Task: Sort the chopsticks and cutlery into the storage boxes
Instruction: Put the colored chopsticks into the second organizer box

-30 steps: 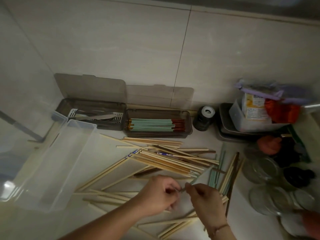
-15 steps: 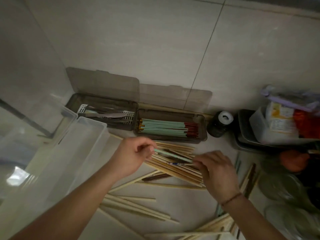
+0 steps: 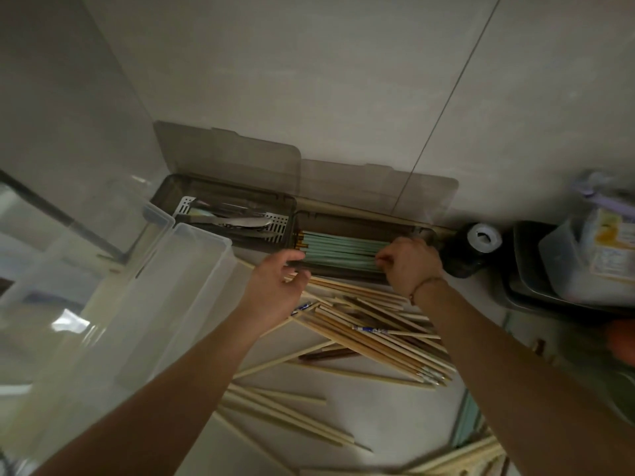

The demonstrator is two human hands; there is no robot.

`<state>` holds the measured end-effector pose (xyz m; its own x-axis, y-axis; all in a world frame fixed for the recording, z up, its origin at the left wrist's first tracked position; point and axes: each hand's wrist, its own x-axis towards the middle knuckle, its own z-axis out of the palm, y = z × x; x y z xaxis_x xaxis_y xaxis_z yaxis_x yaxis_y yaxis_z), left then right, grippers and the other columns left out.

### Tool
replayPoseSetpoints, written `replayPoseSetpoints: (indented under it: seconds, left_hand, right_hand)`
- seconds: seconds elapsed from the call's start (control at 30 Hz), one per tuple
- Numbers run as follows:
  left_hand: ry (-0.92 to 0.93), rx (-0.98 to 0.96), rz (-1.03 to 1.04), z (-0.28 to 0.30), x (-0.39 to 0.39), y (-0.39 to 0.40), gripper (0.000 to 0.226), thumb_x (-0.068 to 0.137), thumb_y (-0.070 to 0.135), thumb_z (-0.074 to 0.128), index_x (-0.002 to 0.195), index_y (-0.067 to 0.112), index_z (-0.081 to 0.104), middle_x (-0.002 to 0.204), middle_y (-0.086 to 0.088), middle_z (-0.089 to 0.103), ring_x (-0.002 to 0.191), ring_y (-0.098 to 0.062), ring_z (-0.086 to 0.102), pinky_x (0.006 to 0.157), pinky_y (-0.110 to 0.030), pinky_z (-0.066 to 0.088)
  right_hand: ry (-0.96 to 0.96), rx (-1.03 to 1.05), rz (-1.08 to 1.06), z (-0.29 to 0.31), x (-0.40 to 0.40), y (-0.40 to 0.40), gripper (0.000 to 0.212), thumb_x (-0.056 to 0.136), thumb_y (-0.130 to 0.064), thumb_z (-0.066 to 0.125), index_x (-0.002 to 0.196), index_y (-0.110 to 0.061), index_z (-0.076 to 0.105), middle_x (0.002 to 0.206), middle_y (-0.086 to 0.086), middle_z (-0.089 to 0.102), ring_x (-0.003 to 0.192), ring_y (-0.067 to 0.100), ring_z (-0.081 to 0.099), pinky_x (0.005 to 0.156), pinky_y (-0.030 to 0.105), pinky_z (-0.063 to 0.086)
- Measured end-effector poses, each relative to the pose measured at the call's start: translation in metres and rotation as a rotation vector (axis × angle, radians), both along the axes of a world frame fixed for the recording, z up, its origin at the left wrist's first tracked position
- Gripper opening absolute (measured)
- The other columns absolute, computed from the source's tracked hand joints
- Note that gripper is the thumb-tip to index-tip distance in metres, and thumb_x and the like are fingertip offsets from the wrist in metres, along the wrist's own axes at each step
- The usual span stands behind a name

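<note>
Two smoky brown storage boxes stand open against the wall. The left box holds metal cutlery on a white rack. The right box holds a bundle of mint-green chopsticks. My right hand lies over the bundle's right end, fingers curled onto the green chopsticks. My left hand hovers at the box's front left rim, fingers loosely bent, holding nothing. A heap of wooden chopsticks lies on the counter in front.
A clear plastic bin stands at the left, touching the cutlery box. A black jar with a white lid sits right of the chopstick box, then dark trays and a container of packets. More green chopsticks lie at lower right.
Both hands moved up from the wooden heap to the right box. The green chopstick my left hand held is now laid with the bundle, and my left hand is free.
</note>
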<state>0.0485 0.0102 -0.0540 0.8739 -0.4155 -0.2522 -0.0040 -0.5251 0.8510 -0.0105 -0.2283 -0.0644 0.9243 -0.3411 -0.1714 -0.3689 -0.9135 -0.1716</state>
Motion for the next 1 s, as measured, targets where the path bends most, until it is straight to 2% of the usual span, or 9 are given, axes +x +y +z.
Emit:
replayPoseSetpoints:
  seconds: [0.13,0.27,0.37,0.43,0.5,0.6,0.67,0.8,1.0]
  left_hand:
    - [-0.073,0.015,0.005,-0.005,-0.004,-0.003,0.029,0.091,0.021,0.066,0.120,0.023,0.062,0.121,0.006,0.058,0.103,-0.004,0.059,0.074,-0.006,0.042]
    - [-0.255,0.008,-0.051,-0.008,-0.022,-0.009,0.029,0.086,0.017,0.071,0.114,0.019,0.064,0.125,0.003,0.049,0.105,-0.011,0.057,0.094,-0.029,0.050]
    - [-0.316,0.027,-0.128,-0.008,-0.043,-0.018,0.029,0.085,0.021,0.071,0.113,0.022,0.065,0.126,0.005,0.045,0.114,-0.013,0.053,0.102,-0.030,0.044]
    - [-0.337,0.029,-0.192,-0.009,-0.063,-0.025,0.027,0.084,0.021,0.071,0.111,0.023,0.066,0.124,0.007,0.045,0.113,-0.008,0.051,0.101,-0.018,0.039]
    - [-0.365,0.033,-0.273,-0.011,-0.085,-0.032,0.025,0.084,0.021,0.072,0.108,0.023,0.067,0.122,0.008,0.047,0.113,-0.006,0.050,0.099,-0.011,0.032]
    - [-0.348,0.010,-0.405,-0.017,-0.115,-0.038,0.024,0.082,0.022,0.071,0.106,0.022,0.067,0.118,0.007,0.048,0.110,-0.007,0.051,0.098,-0.019,0.041]
    - [-0.315,-0.002,-0.488,-0.021,-0.132,-0.041,0.023,0.082,0.024,0.069,0.105,0.021,0.067,0.117,0.008,0.048,0.111,-0.006,0.051,0.100,-0.017,0.039]
    - [-0.269,0.010,-0.569,-0.025,-0.157,-0.043,0.024,0.081,0.029,0.065,0.104,0.023,0.068,0.113,0.014,0.047,0.109,-0.006,0.051,0.097,-0.014,0.037]
    - [-0.273,0.055,-0.647,-0.030,-0.171,-0.041,0.027,0.080,0.033,0.062,0.105,0.023,0.067,0.114,0.009,0.052,0.110,-0.008,0.050,0.095,-0.013,0.035]
  right_hand:
    - [-0.059,0.027,0.015,0.005,-0.007,-0.006,0.019,0.093,-0.031,0.055,0.102,-0.030,0.071,0.105,0.000,0.065,0.105,0.027,0.054,0.088,0.035,0.041]
    - [-0.222,0.124,-0.082,0.019,-0.040,-0.016,0.013,0.090,-0.026,0.061,0.096,-0.021,0.071,0.091,0.003,0.066,0.094,0.025,0.055,0.080,0.034,0.047]
    - [-0.233,0.198,-0.215,0.031,-0.083,-0.020,0.006,0.090,-0.027,0.062,0.086,-0.025,0.066,0.081,-0.001,0.062,0.082,0.021,0.058,0.069,0.028,0.044]
    - [-0.142,0.191,-0.306,0.033,-0.117,-0.019,0.013,0.090,-0.031,0.059,0.078,-0.027,0.058,0.076,-0.002,0.058,0.078,0.022,0.060,0.066,0.026,0.040]
    - [0.014,0.165,-0.372,0.028,-0.152,-0.015,0.016,0.091,-0.035,0.055,0.080,-0.026,0.059,0.080,0.000,0.061,0.085,0.026,0.063,0.067,0.027,0.042]
    - [0.303,0.113,-0.415,0.007,-0.197,-0.003,0.036,0.090,-0.055,0.049,0.097,-0.024,0.066,0.101,0.000,0.068,0.098,0.022,0.064,0.076,0.029,0.049]
    - [0.429,0.108,-0.460,-0.008,-0.215,0.006,0.056,0.084,-0.071,0.043,0.108,-0.025,0.063,0.109,-0.002,0.067,0.101,0.019,0.063,0.080,0.030,0.051]
    - [0.462,0.084,-0.522,-0.018,-0.224,0.018,0.060,0.079,-0.078,0.040,0.101,-0.026,0.061,0.106,-0.003,0.066,0.099,0.018,0.062,0.084,0.032,0.050]
    - [0.415,0.041,-0.566,-0.009,-0.215,0.027,0.042,0.089,-0.057,0.045,0.114,-0.027,0.060,0.119,-0.004,0.063,0.111,0.018,0.059,0.091,0.032,0.045]
